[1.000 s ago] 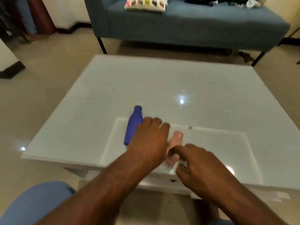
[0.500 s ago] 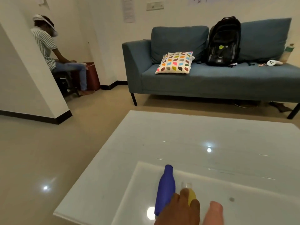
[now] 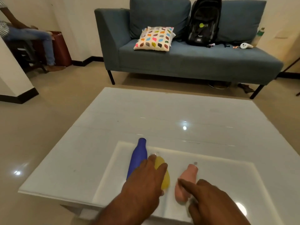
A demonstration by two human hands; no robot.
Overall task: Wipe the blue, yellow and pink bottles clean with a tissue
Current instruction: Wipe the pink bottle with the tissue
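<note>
Three bottles lie side by side near the front edge of the white table (image 3: 162,114), necks pointing away from me. The blue bottle (image 3: 138,158) is leftmost and untouched. My left hand (image 3: 146,181) lies palm down over the yellow bottle (image 3: 165,177), fingers wrapped over its top. The pink bottle (image 3: 186,177) is to the right, and my right hand (image 3: 209,197) holds its lower body with the thumb across it. A pale blur shows under my right fingers; I cannot tell whether it is a tissue.
A blue sofa (image 3: 186,59) stands beyond the table with a patterned cushion (image 3: 154,38) and a black backpack (image 3: 203,21). A person (image 3: 32,36) sits at the far left. Tiled floor surrounds the table.
My view swung up to the sofa and has now dropped a little, bringing the pink bottle and my right hand back into sight. My left hand stays on the yellow bottle.
</note>
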